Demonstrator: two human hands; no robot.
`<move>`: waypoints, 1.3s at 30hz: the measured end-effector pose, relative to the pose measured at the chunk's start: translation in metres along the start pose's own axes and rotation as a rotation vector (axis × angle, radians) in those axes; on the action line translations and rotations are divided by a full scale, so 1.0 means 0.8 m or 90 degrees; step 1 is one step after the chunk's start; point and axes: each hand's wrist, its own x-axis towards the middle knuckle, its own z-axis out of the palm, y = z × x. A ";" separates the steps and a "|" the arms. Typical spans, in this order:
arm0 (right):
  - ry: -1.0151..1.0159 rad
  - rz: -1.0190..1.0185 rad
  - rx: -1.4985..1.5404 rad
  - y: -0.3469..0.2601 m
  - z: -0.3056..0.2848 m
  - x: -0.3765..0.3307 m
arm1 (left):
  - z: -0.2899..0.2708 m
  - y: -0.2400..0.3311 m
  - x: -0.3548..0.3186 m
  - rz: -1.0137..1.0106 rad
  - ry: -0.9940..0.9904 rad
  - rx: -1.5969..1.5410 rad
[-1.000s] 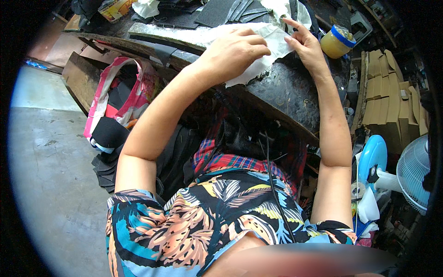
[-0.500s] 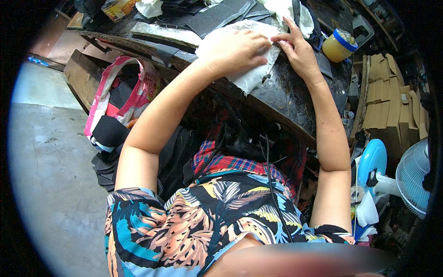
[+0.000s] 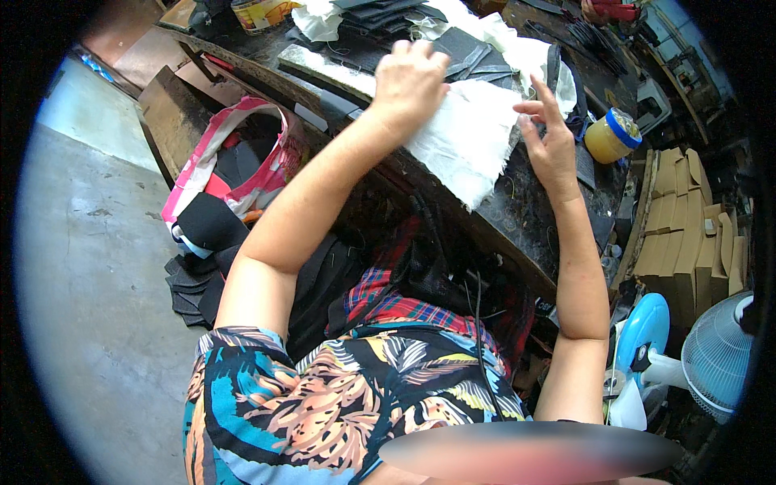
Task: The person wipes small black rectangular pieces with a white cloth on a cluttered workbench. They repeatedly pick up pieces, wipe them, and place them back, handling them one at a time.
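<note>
A white cloth with a frayed edge lies across the dark worktable and overhangs its near edge. My left hand is at its upper left part, fingers curled down and closed; what is under them is hidden. Beside the cloth's right edge, my right hand is open, its index finger stretched up and the thumb apart. Just beyond the cloth lie dark grey fabric pieces, with more white cloth to their right.
A jar with a blue lid stands right of my right hand. Bundled cardboard and a fan are at the right. A pink-and-white bag with dark pieces sits left, below the table.
My left hand has lifted from flat on the cloth and moved to its upper left, uncovering the middle. My right hand has come off the cloth's edge. The view has shifted slightly.
</note>
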 end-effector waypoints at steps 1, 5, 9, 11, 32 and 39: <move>-0.018 0.002 0.001 -0.003 0.003 -0.002 | 0.001 -0.009 0.003 -0.031 -0.056 0.001; -0.057 -0.010 -0.015 -0.011 0.012 -0.005 | 0.003 -0.027 0.018 -0.028 -0.149 -0.011; -0.067 -0.035 -0.013 -0.011 0.012 -0.006 | 0.003 -0.024 0.030 -0.089 -0.195 -0.024; -0.076 -0.051 -0.007 -0.009 0.010 -0.006 | 0.004 -0.024 0.034 -0.076 -0.185 -0.017; -0.082 -0.065 -0.044 -0.002 0.007 -0.007 | 0.021 -0.035 0.031 0.056 -0.094 -0.026; -0.064 -0.036 -0.072 0.009 0.005 -0.007 | 0.002 -0.013 0.039 0.059 -0.157 0.078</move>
